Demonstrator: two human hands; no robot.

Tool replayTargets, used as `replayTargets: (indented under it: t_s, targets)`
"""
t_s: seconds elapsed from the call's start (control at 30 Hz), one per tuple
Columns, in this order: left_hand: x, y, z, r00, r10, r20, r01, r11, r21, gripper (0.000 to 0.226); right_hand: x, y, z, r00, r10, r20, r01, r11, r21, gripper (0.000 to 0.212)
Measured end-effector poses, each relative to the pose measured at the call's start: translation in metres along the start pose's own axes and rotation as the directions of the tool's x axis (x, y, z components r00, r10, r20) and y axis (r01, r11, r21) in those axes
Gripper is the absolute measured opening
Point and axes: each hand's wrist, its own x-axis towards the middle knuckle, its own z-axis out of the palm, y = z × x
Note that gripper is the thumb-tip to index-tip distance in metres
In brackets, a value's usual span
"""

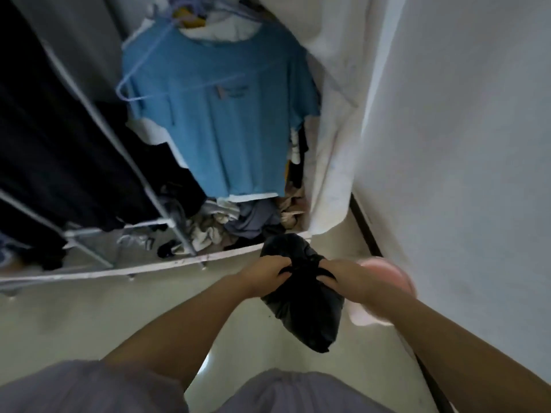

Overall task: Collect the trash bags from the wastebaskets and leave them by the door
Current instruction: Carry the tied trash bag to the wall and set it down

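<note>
A black trash bag [304, 314] hangs above the pale floor, bunched at its middle. My left hand [265, 275] grips the gathered plastic from the left. My right hand [343, 278] grips it from the right, fingers curled into the folds. A pink wastebasket [384, 278] stands behind my right wrist, close to the wall, blurred and partly hidden by my arm.
An open fabric wardrobe [167, 263] stands ahead with a blue T-shirt [220, 120] on a hanger and piled clothes [238, 222] at its bottom. A white wall [462, 144] with a dark baseboard runs along the right. My knees in grey shorts fill the bottom.
</note>
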Motion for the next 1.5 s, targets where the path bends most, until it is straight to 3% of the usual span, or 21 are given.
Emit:
replayTargets:
  t_s: [0.13,0.27,0.5,0.63,1.03,1.33,1.5]
  targets:
    - [-0.094,-0.06,0.004,0.963,-0.212,-0.164,0.199,0.976,-0.093,0.021,0.046,-0.089,0.012,0.974,-0.201,0.108,0.209,0.975,-0.072,0.029]
    - [-0.204,-0.114,0.024,0.878,-0.4,-0.263,0.349,0.911,-0.219,0.018,0.07,-0.202,0.04,0.899,-0.393,0.195,0.417,0.903,-0.106,0.024]
    - [-0.399,-0.178,0.07,0.727,-0.616,-0.304,0.542,0.786,-0.297,0.017,0.062,-0.389,0.119,0.737,-0.569,0.364,0.651,0.743,-0.155,0.022]
    - [-0.503,-0.203,0.093,0.648,-0.697,-0.307,0.614,0.716,-0.331,0.018,0.053,-0.485,0.171,0.63,-0.671,0.392,0.753,0.652,-0.094,0.019]
    - [-0.69,-0.301,0.114,0.376,-0.896,-0.236,0.783,0.444,-0.435,0.021,0.088,-0.714,0.273,0.336,-0.735,0.589,0.918,0.395,-0.03,0.021]
    - [-0.761,-0.431,0.06,0.192,-0.962,-0.194,0.769,0.271,-0.579,0.021,0.202,-0.872,0.299,0.148,-0.773,0.617,0.982,0.191,0.003,0.02]
    - [-0.794,-0.503,0.03,0.144,-0.968,-0.204,0.752,0.241,-0.614,0.021,0.261,-0.953,0.312,0.075,-0.766,0.639,0.992,0.121,0.029,0.018]
